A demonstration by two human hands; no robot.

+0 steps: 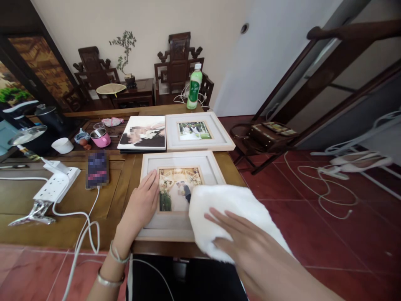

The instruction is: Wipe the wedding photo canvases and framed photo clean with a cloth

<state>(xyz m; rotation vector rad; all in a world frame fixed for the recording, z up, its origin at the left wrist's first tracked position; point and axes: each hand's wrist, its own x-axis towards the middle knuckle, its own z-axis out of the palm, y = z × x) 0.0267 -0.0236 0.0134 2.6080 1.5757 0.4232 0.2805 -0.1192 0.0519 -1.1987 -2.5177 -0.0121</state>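
Observation:
A light wooden picture frame (175, 235) with a couple's photo lies near the table's front edge. My left hand (143, 200) rests flat on its left side, fingers stretched and close together beside the photo. Over the frame's right part lies a fluffy white cloth (225, 194), which also hangs past the table edge. My right hand (239, 238) lies on this cloth with fingers extended, pressing it down. The cloth hides the frame's lower right corner. Behind are a second framed photo (194, 130) and a flat black-and-white picture panel (147, 133).
A green bottle (194, 88) stands at the table's back edge. Left are a pink cup (100, 138), a white cup (62, 145), a phone (97, 169) on a cable and a power strip (57, 184). A dark wooden chair (263, 133) stands at right.

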